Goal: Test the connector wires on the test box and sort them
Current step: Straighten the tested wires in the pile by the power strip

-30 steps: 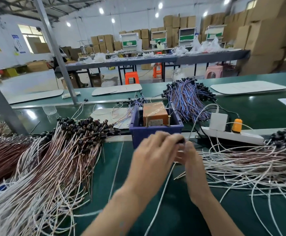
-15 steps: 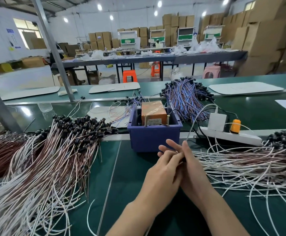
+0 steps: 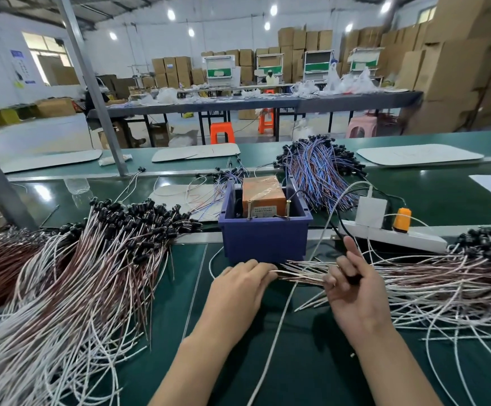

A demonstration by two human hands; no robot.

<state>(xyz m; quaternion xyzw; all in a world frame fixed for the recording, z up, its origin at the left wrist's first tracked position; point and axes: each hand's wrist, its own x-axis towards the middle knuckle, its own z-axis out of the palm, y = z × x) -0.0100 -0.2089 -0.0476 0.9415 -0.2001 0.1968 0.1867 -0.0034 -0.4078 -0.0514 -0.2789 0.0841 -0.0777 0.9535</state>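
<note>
The orange test box [image 3: 263, 194] sits inside a blue bin [image 3: 264, 243] at the middle of the green bench. In front of the bin, my right hand [image 3: 355, 291] grips the black connector end of a connector wire [image 3: 279, 335], with the index finger pointing up. My left hand [image 3: 242, 287] lies knuckles up with curled fingertips pinching thin wire ends at the tip of the right-hand pile [image 3: 443, 279]. A large pile of white and brown connector wires [image 3: 92, 273] covers the bench on the left.
A bundle of blue and purple wires [image 3: 320, 171] lies behind the bin. A white power strip [image 3: 393, 237] with a white adapter [image 3: 371, 212] and an orange plug [image 3: 402, 219] sits to the right of it. A metal post [image 3: 92, 92] rises at the back left.
My hands were pressed together in front of the bin; they have now moved apart, the left one to the left and the right one to the right with its index finger raised.
</note>
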